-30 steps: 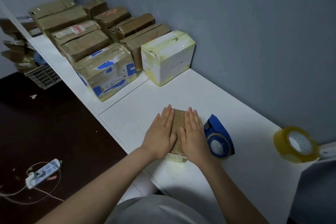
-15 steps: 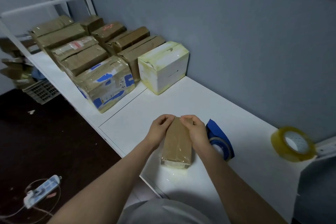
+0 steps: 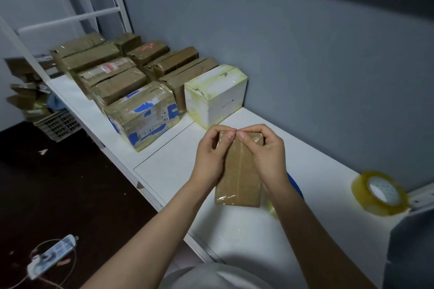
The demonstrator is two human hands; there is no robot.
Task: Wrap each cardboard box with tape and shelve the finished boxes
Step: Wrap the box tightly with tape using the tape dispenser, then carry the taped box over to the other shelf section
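Your left hand (image 3: pixel 211 157) and right hand (image 3: pixel 267 157) both curl round the box (image 3: pixel 239 178) at its twelve-o'clock end, thumbs pressing down, probably to seat tape (image 3: pixel 226 198).

blue tape dispenser (image 3: pixel 295 183) mostly hidden behind the r arm, stacked boxes (image 3: pixel 23 91) far left blurred.

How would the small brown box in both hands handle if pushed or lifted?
Probably stiff: the small brown box shows straight edges while the left hand and right hand grip its far end. Its glossy tape wrap looks slippery, so it may slide on the white table. Being flat, it seems unlikely to tip.
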